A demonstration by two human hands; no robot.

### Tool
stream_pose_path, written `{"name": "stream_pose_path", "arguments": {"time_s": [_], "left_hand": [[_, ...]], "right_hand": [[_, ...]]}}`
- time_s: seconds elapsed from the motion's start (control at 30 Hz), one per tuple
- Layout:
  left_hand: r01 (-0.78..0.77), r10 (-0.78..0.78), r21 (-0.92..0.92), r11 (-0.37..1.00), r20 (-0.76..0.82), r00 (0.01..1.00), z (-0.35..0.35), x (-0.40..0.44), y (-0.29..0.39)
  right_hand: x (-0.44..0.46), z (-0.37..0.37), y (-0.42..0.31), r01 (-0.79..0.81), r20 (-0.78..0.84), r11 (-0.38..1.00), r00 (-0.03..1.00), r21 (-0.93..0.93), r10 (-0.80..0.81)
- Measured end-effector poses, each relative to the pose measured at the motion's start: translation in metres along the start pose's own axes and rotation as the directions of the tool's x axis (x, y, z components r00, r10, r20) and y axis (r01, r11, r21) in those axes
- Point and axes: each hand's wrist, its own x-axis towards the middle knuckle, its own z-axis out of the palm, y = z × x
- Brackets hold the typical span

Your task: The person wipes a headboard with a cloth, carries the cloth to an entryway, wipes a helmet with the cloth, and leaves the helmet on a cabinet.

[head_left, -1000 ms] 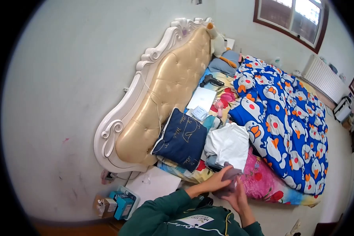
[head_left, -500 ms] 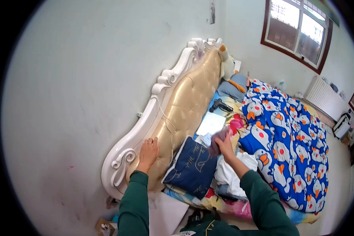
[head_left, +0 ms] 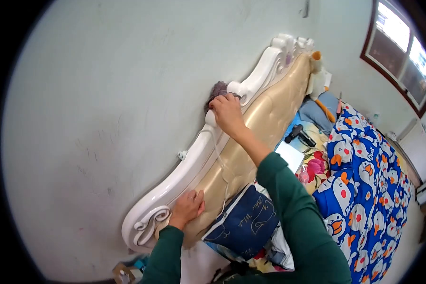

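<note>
While half a second ago the right hand (head_left: pixel 228 114) carries the purplish-grey cloth (head_left: pixel 217 91) low over the bed, it is now up at the headboard's white carved frame (head_left: pixel 184 168), with the cloth bunched against the top edge beside a scroll. The fingers bend over the cloth and grip it; the palm is turned away, so how much fabric lies beneath cannot be told.

The left hand (head_left: pixel 189 207) is on the gold tufted panel (head_left: pixel 270 113) as before, near the lower scroll — but where its fingers were stretched out flatter, they now curl loosely, thumb apart, with nothing held. The view has swung too, bringing more bare wall in and cutting the window (head_left: pixel 397 52) at the right edge.

The right green sleeve (head_left: pixel 300 203) now hides most of the white clothing (head_left: pixel 283 253), leaving a scrap by the navy pillow (head_left: pixel 246 222), and covers part of the flat white object (head_left: pixel 290 157) behind it. The pink item (head_left: pixel 303 177) is too small to identify, and the brown box (head_left: pixel 123 273) is cut off below.
</note>
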Motion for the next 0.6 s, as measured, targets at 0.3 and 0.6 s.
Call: {"name": "stream_pose_path", "arguments": {"time_s": [0.3,0.6], "left_hand": [[0.019,-0.019,0.030,0.999,0.003,1.000,-0.002,0.002,0.002],[0.030,-0.030,0.004,1.000,0.026,0.999,-0.002,0.000,0.000]], "right_hand": [[-0.002,-0.013,-0.010,-0.116,0.092,0.993,0.989,-0.007,0.116],[-0.016,-0.012,-0.012,0.224,-0.009,0.970,0.974,0.095,-0.225]]}}
